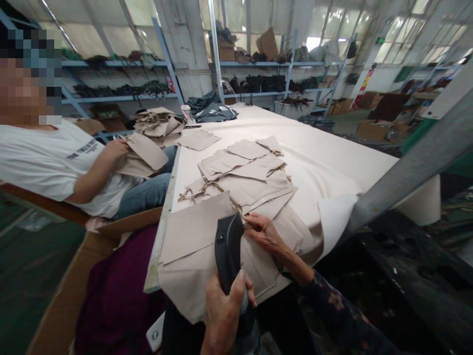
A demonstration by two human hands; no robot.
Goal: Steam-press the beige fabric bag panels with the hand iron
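Note:
My left hand is wrapped round the handle of a black handheld tool with a curved, flattened head. The head points away from me, over beige fabric pieces. My right hand is closed, its fingertips pinching the edge of a beige fabric piece beside the tool's head. A brass-coloured zipper shows at that edge, close to my fingertips. Exactly what the fingertips hold is partly hidden. More beige pieces lie in an overlapping pile just beyond, some with zipper ends sticking out.
A co-worker in a white shirt sits at the left, holding a beige piece. Dark folded cloth lies at the table's far end. A metal post slants across the right. A cardboard box with purple cloth stands lower left.

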